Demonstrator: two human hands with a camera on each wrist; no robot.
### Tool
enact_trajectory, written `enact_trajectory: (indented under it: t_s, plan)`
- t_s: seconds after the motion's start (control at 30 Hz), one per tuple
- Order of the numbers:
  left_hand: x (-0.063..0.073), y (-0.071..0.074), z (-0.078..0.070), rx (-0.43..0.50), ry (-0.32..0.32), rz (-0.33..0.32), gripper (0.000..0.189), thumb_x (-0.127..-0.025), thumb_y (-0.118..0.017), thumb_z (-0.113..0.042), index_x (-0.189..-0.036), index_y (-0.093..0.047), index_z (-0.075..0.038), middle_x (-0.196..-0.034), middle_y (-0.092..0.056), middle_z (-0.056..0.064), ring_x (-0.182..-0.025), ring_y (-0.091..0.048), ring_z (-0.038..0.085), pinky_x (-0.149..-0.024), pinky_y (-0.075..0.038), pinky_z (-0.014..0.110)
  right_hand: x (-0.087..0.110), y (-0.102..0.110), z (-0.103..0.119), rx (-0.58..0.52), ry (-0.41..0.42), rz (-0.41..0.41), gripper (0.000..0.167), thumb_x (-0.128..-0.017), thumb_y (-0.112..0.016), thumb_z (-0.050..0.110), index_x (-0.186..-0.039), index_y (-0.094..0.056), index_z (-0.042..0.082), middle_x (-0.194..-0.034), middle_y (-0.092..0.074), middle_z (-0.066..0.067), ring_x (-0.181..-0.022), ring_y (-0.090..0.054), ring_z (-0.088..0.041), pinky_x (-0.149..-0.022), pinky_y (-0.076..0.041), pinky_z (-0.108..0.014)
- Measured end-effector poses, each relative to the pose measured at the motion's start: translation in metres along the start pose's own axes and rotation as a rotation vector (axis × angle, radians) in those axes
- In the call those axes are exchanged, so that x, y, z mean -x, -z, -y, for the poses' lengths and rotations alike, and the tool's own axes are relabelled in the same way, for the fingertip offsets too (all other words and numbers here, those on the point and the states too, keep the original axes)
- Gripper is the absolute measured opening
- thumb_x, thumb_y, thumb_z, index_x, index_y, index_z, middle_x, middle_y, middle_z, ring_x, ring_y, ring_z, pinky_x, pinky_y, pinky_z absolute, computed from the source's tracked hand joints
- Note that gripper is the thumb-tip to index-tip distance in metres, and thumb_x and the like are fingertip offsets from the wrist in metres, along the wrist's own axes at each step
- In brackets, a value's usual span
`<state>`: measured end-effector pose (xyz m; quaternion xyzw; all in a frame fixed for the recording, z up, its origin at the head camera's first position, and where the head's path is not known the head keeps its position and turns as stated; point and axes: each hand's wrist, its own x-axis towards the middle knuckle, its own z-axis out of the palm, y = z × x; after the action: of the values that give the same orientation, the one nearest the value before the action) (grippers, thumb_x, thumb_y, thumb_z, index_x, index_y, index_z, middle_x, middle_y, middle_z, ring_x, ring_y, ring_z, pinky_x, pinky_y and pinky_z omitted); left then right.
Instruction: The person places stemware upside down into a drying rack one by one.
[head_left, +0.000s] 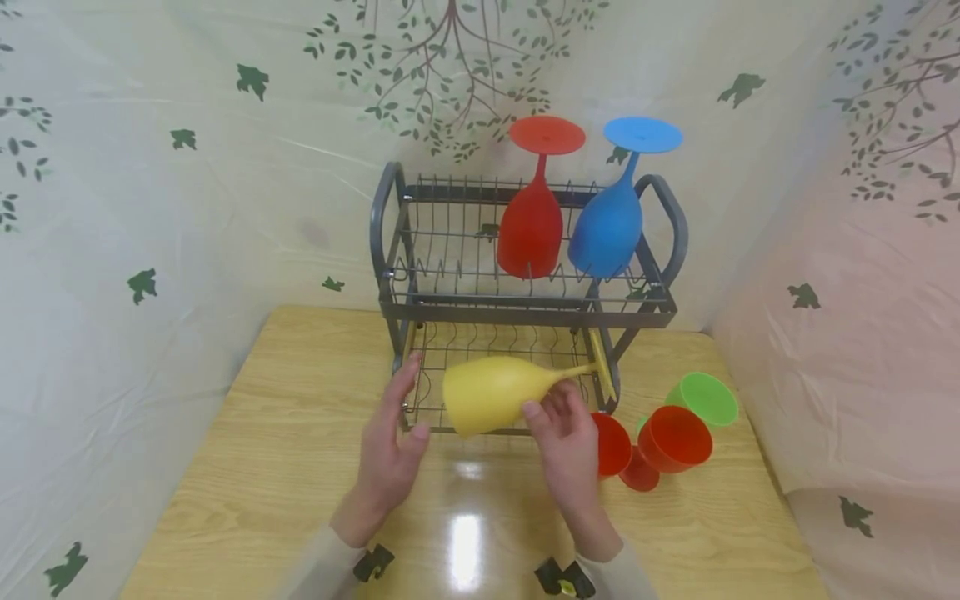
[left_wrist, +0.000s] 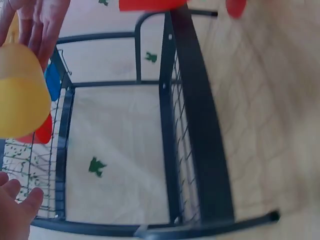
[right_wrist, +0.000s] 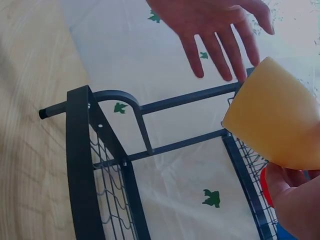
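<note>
One yellow goblet (head_left: 491, 393) | bowl between hands | right (head_left: 566, 442) pinching, left (head_left: 390, 450) apart

Right of the dark two-tier metal dish rack (head_left: 525, 315), a glossy red plastic goblet (head_left: 677, 439) partly hides a bright green plastic goblet (head_left: 708, 398). Before the rack, the right wrist view's edge cuts off a smooth yellow plastic goblet (right_wrist: 270, 120).

The yellow goblet (head_left: 495, 393), in front of the dish rack (head_left: 487, 312), looks like smooth, matt plastic. The rack's dark frame appears to be coated metal. Beneath it, the wood-grain surface (head_left: 285, 467) shines; behind it hangs a creased, cloth-like sheet (head_left: 225, 208).
</note>
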<state>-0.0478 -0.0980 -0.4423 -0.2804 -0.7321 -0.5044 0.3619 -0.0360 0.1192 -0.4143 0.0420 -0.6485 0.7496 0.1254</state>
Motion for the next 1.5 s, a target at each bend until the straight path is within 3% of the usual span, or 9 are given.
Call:
enact_trajectory:
  t_s: [0.23,0.43,0.87,1.17,1.5]
  plan:
    - [-0.021,0.015,0.008,-0.182,-0.201,-0.030,0.066,-0.108,-0.047,-0.039,-0.138,-0.047,0.020,-0.149,-0.048,0.032,-0.146,-0.041,0.039,-0.123,-0.032,0.045,-0.003,0.003,0.003,-0.020,0.084,0.005,0.044,-0.093,-0.065,-0.011,-0.134,-0.052,-0.012,-0.133,-0.064,-0.009,-0.129,-0.060,-0.020,-0.109,-0.048,-0.030]
    - [-0.038,0.022,0.013,-0.337,-0.290,-0.073,0.063,-0.107,-0.045,-0.039,-0.135,-0.049,0.017,-0.148,-0.049,0.031,-0.147,-0.039,0.039,-0.122,-0.030,0.054,-0.007,0.003,0.007,-0.064,0.167,0.018,0.044,-0.090,-0.064,-0.016,-0.133,-0.052,-0.015,-0.132,-0.065,-0.006,-0.128,-0.061,-0.021,-0.109,-0.049,-0.031]
    - [-0.053,0.027,0.018,-0.542,-0.230,-0.036,0.070,-0.108,-0.037,-0.048,-0.161,-0.031,-0.002,-0.167,-0.030,0.016,-0.157,-0.022,0.029,-0.125,-0.016,0.061,-0.012,0.006,0.021,-0.049,0.181,0.066,0.050,-0.093,-0.063,-0.014,-0.141,-0.051,-0.006,-0.129,-0.063,-0.010,-0.127,-0.061,-0.025,-0.107,-0.051,-0.033]
    - [-0.054,0.028,0.020,-0.627,-0.169,0.029,0.075,-0.109,-0.029,-0.053,-0.163,-0.024,-0.001,-0.171,-0.021,0.014,-0.158,-0.015,0.029,-0.126,-0.010,0.058,-0.015,0.007,0.032,-0.008,0.201,0.082,0.048,-0.093,-0.063,-0.013,-0.139,-0.051,-0.006,-0.132,-0.061,-0.013,-0.127,-0.059,-0.029,-0.106,-0.052,-0.033]
    - [-0.052,0.029,0.019,-0.653,-0.116,0.079,0.074,-0.110,-0.022,-0.054,-0.164,-0.021,-0.003,-0.172,-0.018,0.011,-0.159,-0.014,0.030,-0.126,-0.009,0.060,-0.023,0.007,0.051,-0.006,0.252,0.108,0.054,-0.094,-0.063,-0.011,-0.145,-0.050,0.002,-0.144,-0.057,-0.015,-0.132,-0.057,-0.032,-0.105,-0.053,-0.035]
